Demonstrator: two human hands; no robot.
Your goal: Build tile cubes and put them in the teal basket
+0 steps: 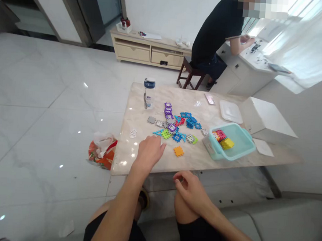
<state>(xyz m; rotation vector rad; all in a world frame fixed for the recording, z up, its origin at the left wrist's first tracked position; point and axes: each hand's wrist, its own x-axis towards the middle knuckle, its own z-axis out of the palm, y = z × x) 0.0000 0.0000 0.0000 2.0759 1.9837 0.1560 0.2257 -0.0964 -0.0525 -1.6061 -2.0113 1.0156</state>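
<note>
My left hand (pixel 149 150) reaches over the marble table (pixel 136 152), fingers curled loosely, close to a light-blue and a green interlocking tile (pixel 165 133); whether it holds anything is hidden. My right hand (pixel 190 188) rests by my knee below the table edge, fingers bent, with nothing visible in it. A scatter of coloured plastic tiles (pixel 181 122) lies mid-table, with purple tiles (pixel 168 110) in a row and an orange tile (pixel 178 151) lying apart near the front. A teal tub (pixel 240 150) at the right holds red and yellow tiles (pixel 222 138).
A clear bottle with a blue cap (pixel 148 94) stands at the table's far left. A white lid (pixel 230 111), a white box (pixel 265 120) and a paper sheet (pixel 263 147) lie at the right. A bag (pixel 103 150) sits on the floor. Another person (pixel 219 32) sits at a far desk.
</note>
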